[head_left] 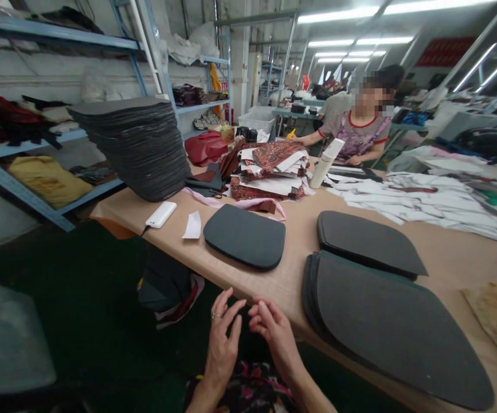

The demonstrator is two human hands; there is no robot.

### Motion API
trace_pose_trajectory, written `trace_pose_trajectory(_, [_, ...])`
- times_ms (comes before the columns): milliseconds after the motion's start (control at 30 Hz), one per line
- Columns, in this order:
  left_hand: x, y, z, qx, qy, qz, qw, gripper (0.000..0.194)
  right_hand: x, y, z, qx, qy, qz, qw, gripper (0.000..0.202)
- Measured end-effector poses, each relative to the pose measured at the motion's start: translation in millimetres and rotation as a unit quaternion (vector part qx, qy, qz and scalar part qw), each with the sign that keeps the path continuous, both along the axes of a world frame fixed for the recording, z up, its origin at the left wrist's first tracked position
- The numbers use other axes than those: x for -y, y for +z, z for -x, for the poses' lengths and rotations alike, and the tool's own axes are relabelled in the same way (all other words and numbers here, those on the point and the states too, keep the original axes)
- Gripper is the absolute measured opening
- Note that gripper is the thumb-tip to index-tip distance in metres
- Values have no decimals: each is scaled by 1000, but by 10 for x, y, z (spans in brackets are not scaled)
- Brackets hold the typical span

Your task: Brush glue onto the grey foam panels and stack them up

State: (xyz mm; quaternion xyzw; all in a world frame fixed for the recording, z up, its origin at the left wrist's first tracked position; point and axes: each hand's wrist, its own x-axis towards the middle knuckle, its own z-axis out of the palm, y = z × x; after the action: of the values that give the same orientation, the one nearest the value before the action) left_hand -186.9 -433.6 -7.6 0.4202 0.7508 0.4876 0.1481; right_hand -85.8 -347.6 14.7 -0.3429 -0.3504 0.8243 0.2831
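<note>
My left hand (pixel 224 330) hovers just off the table's front edge, its fingers apart, a ring on one of them, and nothing in it. Beside it, my right hand (pixel 274 330) is loosely curled with the fingertips turned toward the left hand; it holds nothing that I can see. Nearest to both hands on the table is a small stack of dark, rounded panels (pixel 245 235). To the right lie two larger piles of similar panels, a front pile (pixel 390 327) and a back pile (pixel 366 238). Neither hand touches any panel.
A tall leaning stack of dark panels (pixel 132 149) stands at the table's left end, near a white phone-like device (pixel 161 214) and a paper scrap (pixel 192 225). Patterned bundles (pixel 269 172), a white bottle (pixel 323 166) and white sheets (pixel 407 195) lie farther back. A co-worker (pixel 360 132) sits across.
</note>
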Motion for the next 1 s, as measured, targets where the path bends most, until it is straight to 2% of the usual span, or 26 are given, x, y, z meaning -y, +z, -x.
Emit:
trace_pose_trajectory(67, [-6, 48, -51, -42, -45, -1, 998, 34, -58, -42, 16, 58, 28, -55, 996, 39])
trace_pose_trajectory(133, [-13, 103, -93, -49, -77, 1, 996, 36, -91, -38, 19, 69, 50, -91, 992, 39])
trace_pose_trajectory(267, [-15, 201, -132, 38, -94, 9, 995, 32, -99, 23, -2, 40, 73, -102, 991, 37])
trace_pose_trajectory(333, [-13, 218, -143, 50, -102, 9, 993, 33, -106, 22, -14, 19, 80, -90, 993, 37])
trace_pose_trajectory(400, [-8, 213, -147, -3, -112, 10, 994, 38, -131, -7, -29, 20, 63, -94, 993, 38])
trace_pose_trajectory(500, [12, 197, -118, -145, -108, 18, 983, 50, -188, -57, -68, 74, 30, -128, 989, 47])
trace_pose_trajectory(600, [43, 215, -52, -267, -113, 23, 957, 59, -214, -53, -112, 101, 88, -122, 983, 60])
trace_pose_trajectory(667, [58, 240, -18, -318, -136, 34, 938, 61, -197, -15, -126, 106, 147, -123, 976, 57])
trace_pose_trajectory(800, [64, 257, -18, -355, -151, 45, 921, 56, -140, 70, -124, 99, 182, -140, 968, 41])
trace_pose_trajectory(1000, [47, 193, -25, -351, -122, 15, 928, 54, -120, 105, -138, -27, 182, -42, 982, 37])
